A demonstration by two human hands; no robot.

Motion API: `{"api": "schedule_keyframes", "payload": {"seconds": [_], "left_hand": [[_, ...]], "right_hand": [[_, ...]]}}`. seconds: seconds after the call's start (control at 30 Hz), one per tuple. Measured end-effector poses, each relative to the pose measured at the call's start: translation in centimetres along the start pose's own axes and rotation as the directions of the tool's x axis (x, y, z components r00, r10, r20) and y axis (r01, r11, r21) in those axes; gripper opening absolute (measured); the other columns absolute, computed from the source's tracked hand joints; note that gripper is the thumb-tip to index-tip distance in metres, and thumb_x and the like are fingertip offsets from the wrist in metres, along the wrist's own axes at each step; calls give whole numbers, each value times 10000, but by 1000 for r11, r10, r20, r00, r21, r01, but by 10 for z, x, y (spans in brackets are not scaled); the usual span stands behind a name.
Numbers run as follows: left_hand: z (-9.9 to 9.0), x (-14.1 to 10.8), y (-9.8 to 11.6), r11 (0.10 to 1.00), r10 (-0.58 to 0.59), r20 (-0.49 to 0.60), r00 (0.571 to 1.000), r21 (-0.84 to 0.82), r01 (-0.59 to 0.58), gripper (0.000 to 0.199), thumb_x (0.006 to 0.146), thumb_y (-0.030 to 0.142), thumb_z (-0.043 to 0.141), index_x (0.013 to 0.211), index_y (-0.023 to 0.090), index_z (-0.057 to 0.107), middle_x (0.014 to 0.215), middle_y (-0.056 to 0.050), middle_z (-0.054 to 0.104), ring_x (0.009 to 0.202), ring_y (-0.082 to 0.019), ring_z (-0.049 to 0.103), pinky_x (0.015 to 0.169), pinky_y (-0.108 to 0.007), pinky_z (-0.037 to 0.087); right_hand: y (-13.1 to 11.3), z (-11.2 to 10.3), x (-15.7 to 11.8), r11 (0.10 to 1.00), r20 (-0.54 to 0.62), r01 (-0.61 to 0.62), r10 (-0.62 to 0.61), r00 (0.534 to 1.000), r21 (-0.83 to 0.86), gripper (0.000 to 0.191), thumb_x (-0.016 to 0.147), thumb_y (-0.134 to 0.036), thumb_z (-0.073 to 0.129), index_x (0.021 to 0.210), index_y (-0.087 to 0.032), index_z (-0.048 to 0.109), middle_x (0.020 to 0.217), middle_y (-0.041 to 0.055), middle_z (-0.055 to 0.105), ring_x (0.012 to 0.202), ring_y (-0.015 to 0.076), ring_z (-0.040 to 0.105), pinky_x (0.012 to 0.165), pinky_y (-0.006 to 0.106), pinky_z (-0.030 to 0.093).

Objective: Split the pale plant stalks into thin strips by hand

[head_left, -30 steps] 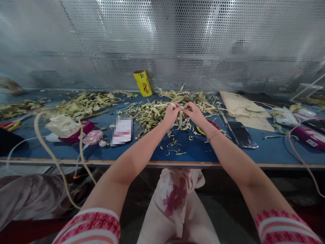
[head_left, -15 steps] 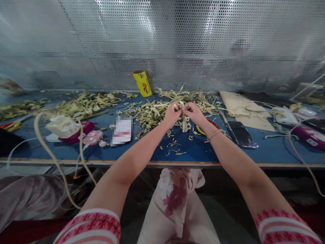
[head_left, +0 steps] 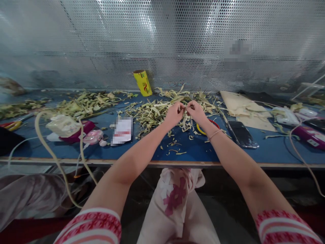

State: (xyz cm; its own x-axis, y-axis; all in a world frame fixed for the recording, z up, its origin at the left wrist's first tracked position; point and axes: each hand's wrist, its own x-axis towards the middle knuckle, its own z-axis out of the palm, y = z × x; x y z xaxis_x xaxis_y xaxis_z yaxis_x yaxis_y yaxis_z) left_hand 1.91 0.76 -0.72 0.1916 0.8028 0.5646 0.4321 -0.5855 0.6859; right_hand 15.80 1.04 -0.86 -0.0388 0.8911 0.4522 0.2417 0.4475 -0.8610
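My left hand (head_left: 175, 114) and my right hand (head_left: 196, 111) meet over the workbench, thumbs and fingers pinched close together. Whatever lies between the fingertips is too small and too covered to make out. Behind and below them spreads a heap of dried, pale green plant strips (head_left: 152, 115), with loose curled bits just under the fingers. A red and yellow ring-shaped handle (head_left: 202, 130) shows partly behind my right wrist, which wears a thin bracelet.
On the blue bench top (head_left: 149, 152) stand a yellow tube (head_left: 143, 83), a white card (head_left: 122, 131), a phone (head_left: 242, 134) and brown paper sheets (head_left: 238, 105). More plant strips (head_left: 86, 103) lie left. A beige hose (head_left: 48, 149) loops over the front edge. A perforated metal panel (head_left: 165, 40) rises behind.
The pale strip that hung between my hands no longer shows plainly there. My fingertips have shifted slightly, and both hands stay over the same spot.
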Motion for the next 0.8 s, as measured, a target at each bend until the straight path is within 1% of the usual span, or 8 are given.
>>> {"api": "schedule_keyframes", "payload": {"seconds": [0.07, 0.17, 0.23, 0.33, 0.5, 0.57, 0.67, 0.8], "left_hand": [[1, -1, 2, 997, -40, -7, 999, -73, 39, 89, 777, 165, 574, 743, 192, 496, 637, 8, 524, 521, -106, 429, 560, -261, 364], [1, 0, 2, 975, -46, 1, 999, -217, 45, 151, 729, 124, 603, 753, 188, 468, 675, 15, 524, 560, -95, 455, 566, -237, 381], [1, 1, 1, 956, -41, 20, 999, -291, 45, 209, 681, 83, 616, 770, 185, 457, 694, 22, 520, 613, -98, 489, 603, -233, 401], [3, 1, -1, 936, -44, 47, 998, -348, 57, 264, 646, 51, 620, 806, 179, 453, 723, 27, 521, 669, -104, 521, 672, -250, 428], [4, 3, -5, 938, -77, 35, 996, -336, 84, 241, 665, 71, 635, 823, 170, 483, 777, 10, 549, 715, -117, 554, 712, -265, 444], [2, 4, -6, 946, -73, 31, 997, -316, 79, 209, 676, 85, 641, 797, 169, 492, 755, 9, 556, 704, -120, 551, 704, -262, 439], [0, 6, -8, 954, -76, 11, 997, -290, 75, 184, 674, 92, 651, 751, 167, 502, 727, 14, 556, 667, -113, 531, 682, -252, 425], [-1, 7, -10, 949, -133, -20, 991, -290, 122, 177, 658, 85, 656, 742, 161, 520, 682, 28, 526, 618, -105, 489, 638, -241, 403]], "right_hand": [[-1, 0, 0, 1000, -15, -12, 12, 1000, 22, 150, 704, -245, 575, 689, -230, 427, 623, -38, 471, 579, 123, 480, 572, 281, 399], [-2, 1, 0, 999, -30, -14, 15, 999, 50, 160, 722, -276, 587, 722, -231, 434, 640, -36, 487, 590, 120, 490, 563, 273, 418], [-2, 0, 0, 999, -41, -7, 9, 999, 50, 147, 721, -287, 593, 755, -227, 463, 673, -31, 505, 604, 119, 493, 564, 269, 423], [-2, -1, 2, 1000, -34, -1, 2, 999, 24, 122, 718, -299, 595, 780, -212, 535, 707, -17, 536, 628, 123, 506, 583, 273, 432], [-1, -4, 3, 1000, -52, 4, -4, 999, -10, 88, 722, -289, 578, 731, -201, 578, 666, -11, 552, 615, 133, 518, 599, 290, 431], [-1, -5, 3, 1000, -59, 9, -9, 998, -6, 85, 725, -285, 582, 726, -200, 572, 656, -12, 551, 609, 133, 526, 595, 289, 431], [-1, -5, 4, 1000, -37, 9, -9, 999, 17, 101, 730, -292, 600, 725, -201, 555, 661, -13, 551, 605, 131, 545, 588, 285, 437], [1, -4, 6, 1000, -37, -10, 11, 999, 16, 71, 758, -266, 566, 741, -203, 538, 666, -10, 550, 595, 128, 542, 577, 284, 440]]}}
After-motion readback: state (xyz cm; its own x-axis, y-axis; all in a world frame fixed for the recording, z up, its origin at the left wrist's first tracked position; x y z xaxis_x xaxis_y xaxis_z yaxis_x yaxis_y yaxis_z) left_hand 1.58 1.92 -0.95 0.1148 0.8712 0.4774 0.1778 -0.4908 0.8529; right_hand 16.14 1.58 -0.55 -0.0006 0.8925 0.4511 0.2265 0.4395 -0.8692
